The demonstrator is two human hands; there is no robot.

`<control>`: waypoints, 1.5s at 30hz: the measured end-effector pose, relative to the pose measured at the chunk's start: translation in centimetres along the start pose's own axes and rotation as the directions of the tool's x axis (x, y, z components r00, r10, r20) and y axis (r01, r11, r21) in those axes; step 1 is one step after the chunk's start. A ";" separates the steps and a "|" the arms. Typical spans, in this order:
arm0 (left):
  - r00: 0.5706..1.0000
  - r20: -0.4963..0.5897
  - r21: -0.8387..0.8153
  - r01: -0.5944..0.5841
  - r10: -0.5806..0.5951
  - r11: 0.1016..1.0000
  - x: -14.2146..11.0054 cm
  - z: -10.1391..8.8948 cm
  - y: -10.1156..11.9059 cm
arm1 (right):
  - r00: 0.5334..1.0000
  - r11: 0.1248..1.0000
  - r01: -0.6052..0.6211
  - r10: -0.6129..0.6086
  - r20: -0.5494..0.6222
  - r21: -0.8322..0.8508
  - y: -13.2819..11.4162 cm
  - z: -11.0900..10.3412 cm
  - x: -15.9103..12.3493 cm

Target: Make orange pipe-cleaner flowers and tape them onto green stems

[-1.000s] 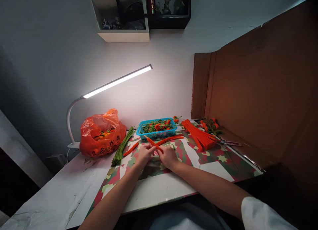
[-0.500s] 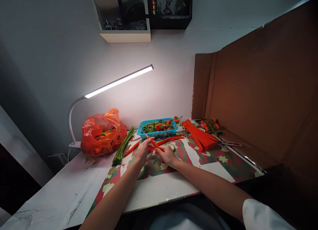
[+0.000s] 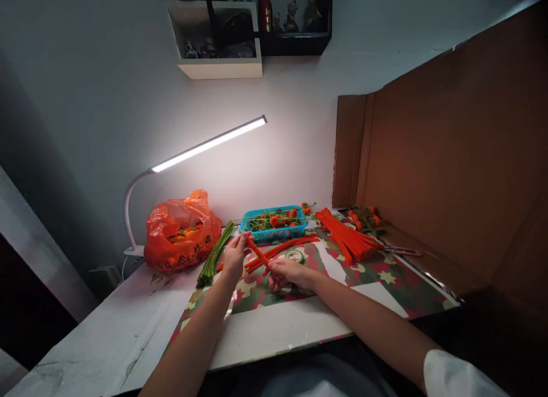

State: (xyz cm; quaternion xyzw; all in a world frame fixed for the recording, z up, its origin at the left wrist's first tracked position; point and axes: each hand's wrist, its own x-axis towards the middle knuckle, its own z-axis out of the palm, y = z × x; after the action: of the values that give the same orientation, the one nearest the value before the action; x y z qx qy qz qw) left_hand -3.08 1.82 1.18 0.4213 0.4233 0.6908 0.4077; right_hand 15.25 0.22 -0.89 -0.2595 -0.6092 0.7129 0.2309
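Stretched between my hands is a coiled orange pipe cleaner (image 3: 258, 251). My left hand (image 3: 234, 256) pinches its upper end, and my right hand (image 3: 287, 273) grips the lower end between thumb and fingers. Beneath and behind the coil, several loose orange pipe cleaners (image 3: 295, 244) lie on the patterned table cover. A roll of pale green tape (image 3: 295, 256) rests just beyond my right hand. Left of my left hand lies a bundle of green pipe cleaners (image 3: 214, 259).
Behind stands a blue basket (image 3: 278, 233) with orange pompom flowers. An orange plastic bag (image 3: 175, 254), a lit lamp (image 3: 209, 144) and a bundle of orange pipe cleaners (image 3: 349, 237) flank it. Pink-handled scissors (image 3: 405, 251) lie at right, near a cardboard wall (image 3: 436, 151).
My hands have moved apart, the left one further left, so more of the coiled pipe cleaner shows between them. The view has shifted slightly.
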 end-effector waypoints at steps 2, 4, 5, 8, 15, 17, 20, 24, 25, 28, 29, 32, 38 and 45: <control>1.000 0.026 0.010 -0.007 0.007 1.000 -0.1 0.0 0.0 | 1.000 1.000 0.021 -0.021 0.015 -0.002 0.4 0.1 0.1; 0.997 0.081 0.028 -0.001 -0.001 1.000 -0.2 0.1 -0.2 | 0.999 0.999 0.034 -0.034 0.013 0.004 0.7 0.2 0.2; 0.993 0.116 0.043 0.005 -0.010 0.999 -0.2 0.1 -0.3 | 0.999 0.999 0.040 -0.040 0.008 0.012 0.9 0.3 0.3; 0.975 0.216 0.110 0.020 -0.044 0.994 -0.4 0.3 -0.9 | 0.998 0.997 0.053 -0.052 -0.020 0.056 1.2 0.3 0.4; 0.903 0.386 0.185 0.126 -0.190 0.975 -1.8 1.5 -2.2 | 0.995 0.975 0.061 -0.043 -0.086 0.215 1.3 0.3 0.5; 0.883 0.414 0.197 0.147 -0.219 0.969 -2.2 1.8 -2.4 | 0.992 0.963 0.077 -0.049 -0.114 0.257 1.3 0.3 0.5; 0.865 0.441 0.191 0.171 -0.240 0.967 -2.5 2.0 -2.6 | 0.987 0.948 0.097 -0.054 -0.148 0.303 1.5 0.3 0.7; 0.851 0.464 0.179 0.183 -0.247 0.967 -2.4 2.0 -2.7 | 0.982 0.919 0.122 -0.056 -0.180 0.376 1.6 0.2 0.9; 0.852 0.467 0.172 0.176 -0.237 0.969 -2.4 2.0 -2.7 | 0.981 0.914 0.127 -0.059 -0.184 0.385 1.6 0.2 0.9; 0.857 0.472 0.168 0.142 -0.206 0.976 -2.5 2.0 -2.6 | 0.980 0.916 0.136 -0.068 -0.188 0.377 1.5 0.3 0.8; 0.861 0.469 0.171 0.128 -0.195 0.977 -2.6 2.1 -2.6 | 0.980 0.920 0.137 -0.071 -0.186 0.368 1.4 0.3 0.8; 0.893 0.425 0.170 0.081 -0.147 0.982 -2.8 2.4 -2.5 | 0.983 0.923 0.128 -0.070 -0.169 0.362 1.1 0.2 0.5; 0.943 0.308 0.110 0.098 -0.127 0.989 -2.5 2.6 -1.7 | 0.998 0.915 0.038 -0.018 -0.054 0.402 -0.1 0.1 -0.3; 0.943 0.258 0.020 0.211 -0.209 0.977 -2.5 2.1 -0.5 | 0.994 0.890 -0.005 -0.045 0.097 0.456 -1.0 0.9 -1.3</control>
State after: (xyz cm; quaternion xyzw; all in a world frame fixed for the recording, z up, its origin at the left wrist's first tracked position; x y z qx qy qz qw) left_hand -0.22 0.15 0.76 0.4585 0.4060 0.5844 0.5323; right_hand 15.68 -1.15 0.33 -0.1540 -0.4389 0.8461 0.2604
